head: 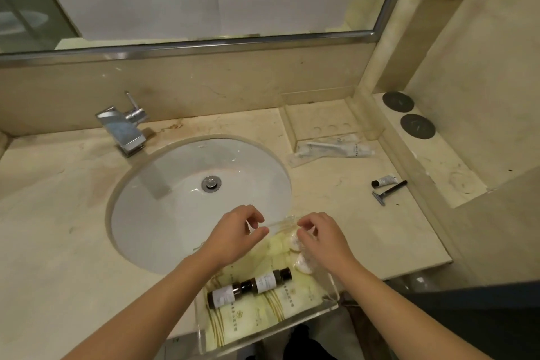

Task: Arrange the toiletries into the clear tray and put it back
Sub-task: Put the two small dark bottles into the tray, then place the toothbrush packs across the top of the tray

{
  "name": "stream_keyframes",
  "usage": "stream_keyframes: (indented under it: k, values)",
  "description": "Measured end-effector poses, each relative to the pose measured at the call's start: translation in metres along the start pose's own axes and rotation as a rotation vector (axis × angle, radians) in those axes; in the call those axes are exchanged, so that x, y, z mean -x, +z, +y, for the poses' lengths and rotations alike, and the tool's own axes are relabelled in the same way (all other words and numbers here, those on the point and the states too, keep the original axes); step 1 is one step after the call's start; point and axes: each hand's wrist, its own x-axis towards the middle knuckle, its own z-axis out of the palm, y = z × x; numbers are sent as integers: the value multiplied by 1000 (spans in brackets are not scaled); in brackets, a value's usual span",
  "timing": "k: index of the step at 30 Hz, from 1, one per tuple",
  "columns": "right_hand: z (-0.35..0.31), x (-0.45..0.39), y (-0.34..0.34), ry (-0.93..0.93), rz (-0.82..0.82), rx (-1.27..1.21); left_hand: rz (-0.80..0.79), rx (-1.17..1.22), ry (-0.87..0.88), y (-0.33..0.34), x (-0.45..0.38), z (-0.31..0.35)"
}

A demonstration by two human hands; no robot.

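The clear tray lies at the counter's front edge, partly overhanging it. Inside it are two brown bottles with white labels, pale yellow packets and round white soaps. My left hand and my right hand hover over the tray's far end. Both pinch the ends of a thin clear plastic packet stretched between their fingertips. A wrapped toothbrush set, a small white tube and a black-handled razor lie on the counter to the right.
A white oval sink with a chrome faucet sits left of the tray. A clear holder stands at the back right, near two dark round coasters on a raised ledge. A mirror runs along the back wall.
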Motion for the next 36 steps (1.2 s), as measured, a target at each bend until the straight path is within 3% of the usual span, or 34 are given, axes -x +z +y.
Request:
stream_keyframes:
  k: [9,18,27,36]
  values:
    - [33,-46,-50,363,294,-368,150,314,-305,20,-93,30]
    - [67,-126,-97,465,436,-262,227,397,-584,48,-177,38]
    - [89,-190,-117,561,502,-287,294,354,-674,65,-222,44]
    - [106,-217,-117,672,458,-287,343,300,-711,71,-235,43]
